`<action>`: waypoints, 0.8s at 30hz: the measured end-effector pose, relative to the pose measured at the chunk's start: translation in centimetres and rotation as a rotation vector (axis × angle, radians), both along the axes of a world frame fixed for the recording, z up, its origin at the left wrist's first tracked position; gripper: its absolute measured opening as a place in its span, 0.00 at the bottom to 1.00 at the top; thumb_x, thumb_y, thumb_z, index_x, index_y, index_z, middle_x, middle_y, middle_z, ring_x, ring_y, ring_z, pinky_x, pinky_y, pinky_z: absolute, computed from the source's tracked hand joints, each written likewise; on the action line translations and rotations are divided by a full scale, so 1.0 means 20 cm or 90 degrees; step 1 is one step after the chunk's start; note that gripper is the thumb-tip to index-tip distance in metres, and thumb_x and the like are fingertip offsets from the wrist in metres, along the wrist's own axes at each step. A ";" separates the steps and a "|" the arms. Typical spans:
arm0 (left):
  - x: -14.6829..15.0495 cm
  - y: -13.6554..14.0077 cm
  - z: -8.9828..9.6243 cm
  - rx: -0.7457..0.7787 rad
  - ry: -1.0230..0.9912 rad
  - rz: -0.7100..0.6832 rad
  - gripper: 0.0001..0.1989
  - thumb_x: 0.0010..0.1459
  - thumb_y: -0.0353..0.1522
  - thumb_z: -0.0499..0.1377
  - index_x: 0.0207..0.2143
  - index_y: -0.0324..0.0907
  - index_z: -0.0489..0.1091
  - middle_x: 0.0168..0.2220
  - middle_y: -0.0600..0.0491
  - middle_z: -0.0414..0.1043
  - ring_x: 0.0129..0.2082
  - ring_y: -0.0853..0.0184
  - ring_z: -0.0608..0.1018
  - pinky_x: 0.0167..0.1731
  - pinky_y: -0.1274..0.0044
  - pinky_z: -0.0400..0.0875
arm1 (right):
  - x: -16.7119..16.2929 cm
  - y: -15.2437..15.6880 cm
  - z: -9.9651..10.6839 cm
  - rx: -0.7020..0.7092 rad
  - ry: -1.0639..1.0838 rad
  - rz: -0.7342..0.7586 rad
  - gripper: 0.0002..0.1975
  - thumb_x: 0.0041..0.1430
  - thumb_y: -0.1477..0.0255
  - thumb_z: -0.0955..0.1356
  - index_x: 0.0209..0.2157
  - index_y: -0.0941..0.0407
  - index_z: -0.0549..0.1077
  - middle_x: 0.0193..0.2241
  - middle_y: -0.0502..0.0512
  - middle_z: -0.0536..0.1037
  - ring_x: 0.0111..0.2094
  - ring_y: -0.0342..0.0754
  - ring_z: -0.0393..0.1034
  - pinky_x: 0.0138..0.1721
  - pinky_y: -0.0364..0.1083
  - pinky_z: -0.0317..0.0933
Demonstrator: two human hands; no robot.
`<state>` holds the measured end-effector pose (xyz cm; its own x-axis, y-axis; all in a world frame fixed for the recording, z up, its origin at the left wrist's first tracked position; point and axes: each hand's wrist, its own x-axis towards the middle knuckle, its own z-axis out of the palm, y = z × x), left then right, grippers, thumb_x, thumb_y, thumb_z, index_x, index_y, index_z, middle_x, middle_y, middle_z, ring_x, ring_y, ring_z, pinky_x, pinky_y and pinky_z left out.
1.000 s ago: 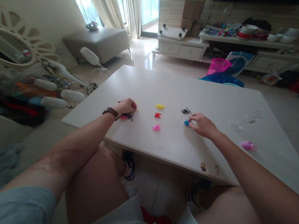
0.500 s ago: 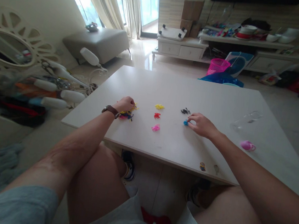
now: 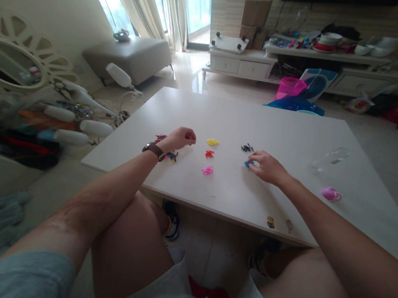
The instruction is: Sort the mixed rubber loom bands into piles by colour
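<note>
My left hand [image 3: 183, 139], with a brown-strapped watch on its wrist, is closed in a pinch above the table; what lies between its fingertips is too small to make out. Behind and under it spreads a mixed heap [image 3: 171, 156] of small thin coloured pieces, partly hidden. Just right of the fingertips is a yellow pile [image 3: 212, 142], with a red pile [image 3: 209, 154] and a pink pile [image 3: 207, 170] nearer me. My right hand [image 3: 265, 165] has thumb and finger closed on small blue pieces [image 3: 247, 164], beside a black pile [image 3: 247, 147].
A white table [image 3: 202, 114] carries everything. On its right side lie a clear plastic container [image 3: 331, 160] and a purple-pink lid-like object [image 3: 331, 194]. A small yellow-and-blue figure [image 3: 270, 222] lies near the front edge. Past the far edge stands a pink basket [image 3: 290, 86].
My left hand has moved right from the mixed heap toward the yellow pile, uncovering part of the heap. My right hand stays at the blue pieces, its fingers shifted slightly.
</note>
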<state>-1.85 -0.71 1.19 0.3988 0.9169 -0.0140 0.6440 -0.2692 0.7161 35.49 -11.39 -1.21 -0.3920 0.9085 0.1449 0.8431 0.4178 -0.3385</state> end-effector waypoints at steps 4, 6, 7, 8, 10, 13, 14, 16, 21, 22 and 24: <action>0.10 -0.03 0.02 -0.019 -0.042 -0.056 0.11 0.47 0.34 0.67 0.34 0.39 0.77 0.29 0.51 0.78 0.30 0.66 0.78 0.31 0.76 0.70 | -0.06 -0.03 0.03 0.014 0.011 0.025 0.10 0.60 0.73 0.66 0.38 0.54 0.79 0.44 0.59 0.79 0.49 0.57 0.71 0.55 0.56 0.65; 0.16 -0.06 0.03 -0.031 -0.060 -0.088 0.11 0.48 0.33 0.67 0.35 0.39 0.76 0.29 0.51 0.78 0.30 0.67 0.78 0.30 0.77 0.70 | -0.10 -0.06 0.06 0.026 0.022 0.044 0.12 0.60 0.73 0.65 0.42 0.54 0.79 0.45 0.60 0.79 0.50 0.58 0.71 0.55 0.57 0.65; 0.19 -0.07 0.03 -0.038 -0.067 -0.105 0.11 0.48 0.32 0.67 0.35 0.39 0.76 0.29 0.51 0.78 0.29 0.67 0.77 0.29 0.77 0.70 | -0.12 -0.07 0.07 0.033 0.029 0.057 0.13 0.61 0.73 0.65 0.44 0.53 0.78 0.46 0.60 0.78 0.51 0.58 0.71 0.55 0.58 0.65; 0.22 -0.09 0.04 -0.045 -0.074 -0.120 0.11 0.48 0.31 0.67 0.36 0.38 0.76 0.28 0.51 0.78 0.28 0.68 0.77 0.29 0.78 0.69 | -0.14 -0.08 0.08 0.042 0.036 0.070 0.14 0.61 0.73 0.65 0.47 0.53 0.78 0.47 0.60 0.78 0.51 0.58 0.70 0.56 0.58 0.65; 0.28 -0.12 0.05 -0.062 -0.089 -0.147 0.11 0.48 0.29 0.67 0.36 0.38 0.75 0.29 0.51 0.78 0.27 0.68 0.77 0.28 0.78 0.69 | -0.18 -0.12 0.11 0.058 0.050 0.101 0.17 0.62 0.73 0.66 0.51 0.52 0.76 0.51 0.59 0.76 0.54 0.58 0.70 0.58 0.58 0.64; 0.36 -0.17 0.05 -0.081 -0.108 -0.184 0.10 0.48 0.27 0.67 0.36 0.38 0.74 0.28 0.51 0.78 0.26 0.68 0.78 0.28 0.78 0.70 | -0.24 -0.16 0.14 0.070 0.051 0.144 0.22 0.63 0.73 0.66 0.59 0.50 0.70 0.58 0.58 0.72 0.58 0.57 0.67 0.60 0.59 0.62; 0.39 -0.18 0.04 -0.080 -0.112 -0.199 0.10 0.49 0.26 0.66 0.36 0.38 0.73 0.28 0.51 0.78 0.26 0.68 0.78 0.28 0.78 0.70 | -0.25 -0.17 0.14 0.068 0.043 0.155 0.24 0.64 0.73 0.65 0.61 0.49 0.68 0.60 0.58 0.71 0.60 0.57 0.66 0.61 0.60 0.62; 0.43 -0.20 0.04 -0.069 -0.116 -0.228 0.10 0.49 0.26 0.66 0.36 0.39 0.73 0.28 0.51 0.78 0.27 0.68 0.78 0.28 0.78 0.70 | -0.27 -0.18 0.14 0.060 0.027 0.171 0.26 0.64 0.72 0.65 0.64 0.48 0.65 0.62 0.58 0.69 0.61 0.58 0.64 0.62 0.61 0.60; 0.50 -0.23 0.04 -0.033 -0.106 -0.274 0.10 0.50 0.27 0.67 0.36 0.39 0.73 0.27 0.52 0.78 0.27 0.68 0.78 0.29 0.78 0.69 | -0.27 -0.19 0.12 0.034 0.011 0.187 0.29 0.65 0.71 0.66 0.66 0.46 0.62 0.63 0.57 0.68 0.62 0.59 0.63 0.61 0.63 0.61; 0.51 -0.24 0.04 -0.034 -0.106 -0.278 0.10 0.49 0.27 0.67 0.36 0.39 0.73 0.27 0.52 0.78 0.27 0.68 0.78 0.29 0.78 0.69 | -0.27 -0.18 0.12 0.032 0.012 0.186 0.29 0.65 0.71 0.66 0.66 0.46 0.62 0.63 0.57 0.69 0.61 0.59 0.64 0.61 0.63 0.62; 0.52 -0.24 0.03 -0.040 -0.110 -0.280 0.10 0.49 0.26 0.66 0.36 0.39 0.72 0.27 0.53 0.78 0.27 0.69 0.78 0.29 0.78 0.69 | -0.27 -0.18 0.12 0.033 0.015 0.183 0.29 0.65 0.71 0.65 0.66 0.47 0.63 0.61 0.58 0.71 0.60 0.59 0.65 0.60 0.63 0.63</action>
<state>8.51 -5.48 1.85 0.7506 0.6597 0.0373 0.3479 -0.4427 0.8264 30.09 -15.06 1.15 -0.6286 0.7516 0.1999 0.6795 0.6558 -0.3289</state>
